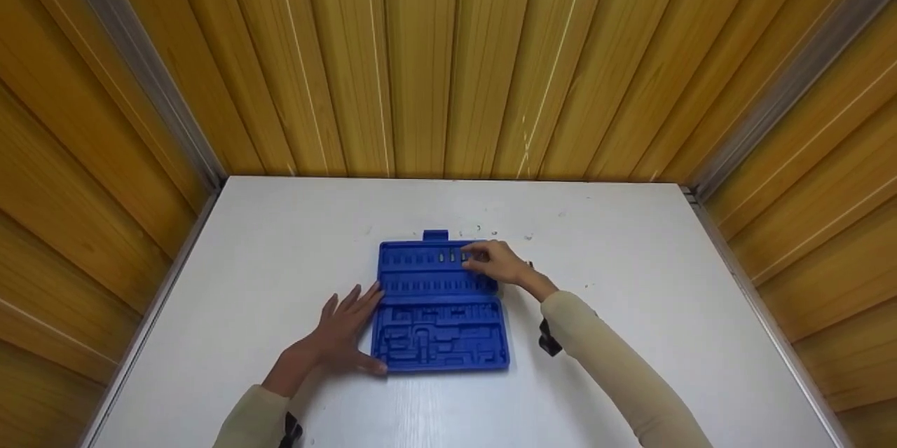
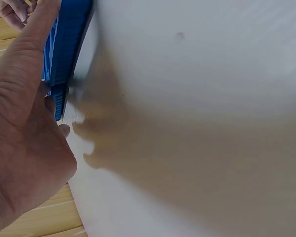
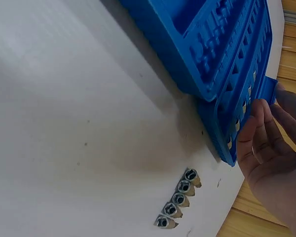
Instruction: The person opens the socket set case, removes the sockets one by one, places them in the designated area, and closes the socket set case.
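Note:
A blue plastic socket case (image 1: 440,299) lies unfolded flat on the white table. My left hand (image 1: 340,336) rests against its left side, fingers spread and straight, with the thumb by the near corner. Over the far half, my right hand (image 1: 499,262) reaches in from the right; its thumb and index finger pinch around a small metal socket (image 1: 463,256) in the back row. More sockets (image 1: 446,257) stand in slots left of the fingertips. In the right wrist view, several sockets (image 3: 238,123) sit in that row beside the curled fingers (image 3: 251,133).
Several loose metal sockets (image 3: 180,199) stand in a line on the table right of the case, seen in the right wrist view. The case's latch tab (image 1: 436,234) points to the back. Wood-patterned walls (image 1: 448,83) enclose the white table (image 1: 294,224).

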The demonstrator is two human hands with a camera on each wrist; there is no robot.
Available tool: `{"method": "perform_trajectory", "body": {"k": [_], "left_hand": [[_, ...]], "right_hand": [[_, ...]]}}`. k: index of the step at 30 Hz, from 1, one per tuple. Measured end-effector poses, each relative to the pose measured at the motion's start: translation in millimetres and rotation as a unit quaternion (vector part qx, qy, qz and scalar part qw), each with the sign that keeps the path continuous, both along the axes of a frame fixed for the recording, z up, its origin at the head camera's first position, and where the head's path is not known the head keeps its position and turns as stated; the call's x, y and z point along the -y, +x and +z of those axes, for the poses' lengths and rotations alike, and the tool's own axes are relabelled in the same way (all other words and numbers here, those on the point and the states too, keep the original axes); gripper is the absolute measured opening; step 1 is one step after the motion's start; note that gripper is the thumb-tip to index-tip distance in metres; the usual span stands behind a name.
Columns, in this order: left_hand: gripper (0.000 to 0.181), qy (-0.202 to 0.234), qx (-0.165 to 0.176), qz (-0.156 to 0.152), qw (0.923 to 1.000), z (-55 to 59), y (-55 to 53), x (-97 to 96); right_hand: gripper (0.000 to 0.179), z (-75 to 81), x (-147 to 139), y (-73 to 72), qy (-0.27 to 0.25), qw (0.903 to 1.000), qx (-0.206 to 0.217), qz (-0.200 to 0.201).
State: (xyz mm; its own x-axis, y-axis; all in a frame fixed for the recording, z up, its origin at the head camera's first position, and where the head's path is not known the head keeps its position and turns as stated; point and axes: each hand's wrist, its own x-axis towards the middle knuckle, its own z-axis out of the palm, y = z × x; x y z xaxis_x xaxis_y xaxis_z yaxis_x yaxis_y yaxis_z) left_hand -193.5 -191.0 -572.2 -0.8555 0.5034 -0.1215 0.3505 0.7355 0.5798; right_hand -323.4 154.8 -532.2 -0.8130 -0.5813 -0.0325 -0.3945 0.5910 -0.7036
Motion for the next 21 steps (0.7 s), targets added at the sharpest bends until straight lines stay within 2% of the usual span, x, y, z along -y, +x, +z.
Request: {"method": "perform_trajectory", "body": {"k": [10, 12, 18, 21], "left_hand": [[0.136, 0.008, -0.001, 0.004, 1.0, -4.2, 2.0, 0.4], [0.136, 0.011, 0.0, 0.004, 0.9999, -5.3, 2.2, 1.5], [0.136, 0.018, -0.009, 0.004, 0.9998, -4.9, 0.8, 2.6], [0.135, 0.021, -0.01, 0.005, 0.9997, -3.5, 0.2, 1.1]], "right_hand": [[0.032, -17.0, 34, -5.1, -0.026, 0.9985, 0.027, -0.038], [0.03, -20.6, 41, -6.0, -0.026, 0.9981, 0.02, -0.052], [0.023, -26.9, 61, -10.9, 0.027, 0.9889, -0.029, -0.144], [0.021, -29.1, 66, -14.0, 0.055, 0.9824, -0.034, -0.175]]}}
